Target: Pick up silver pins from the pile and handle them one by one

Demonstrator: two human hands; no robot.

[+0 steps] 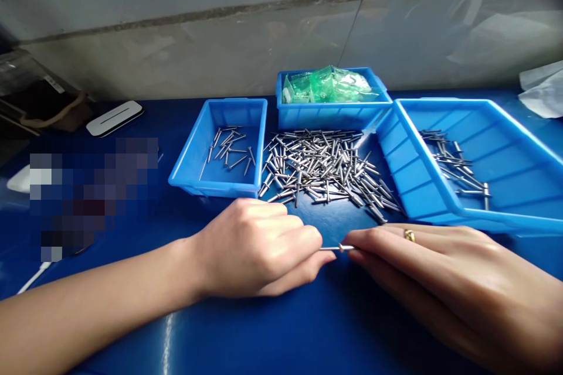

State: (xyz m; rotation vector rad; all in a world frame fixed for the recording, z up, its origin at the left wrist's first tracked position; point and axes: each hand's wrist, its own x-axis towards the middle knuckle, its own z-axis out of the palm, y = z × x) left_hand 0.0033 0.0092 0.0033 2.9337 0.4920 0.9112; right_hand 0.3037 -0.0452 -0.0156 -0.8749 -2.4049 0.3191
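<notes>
Between my two hands, above the blue tabletop, a thin metal blind rivet (pixel 342 248) lies level. My left hand (pixel 264 246) is closed round its thin pin end on the left. The fingertips of my right hand (pixel 444 281) pinch its thicker end, just right of the flange; a gold ring (pixel 409 235) is on one finger. Just beyond the hands spreads a loose pile of similar silver rivets (pixel 325 167). Further rivets (pixel 229 143) lie in the blue bin (pixel 217 188) on the left, and more (pixel 461 170) in the larger bin (pixel 422 187) on the right.
Behind the pile, a blue bin (pixel 329 117) holds green plastic packets (pixel 325 85). A white flat device (pixel 115 118) rests at the back left, near a blurred-out object (pixel 101 193) and a white cable (pixel 35 278). White paper (pixel 545 91) is at the far right. A wall closes off the back.
</notes>
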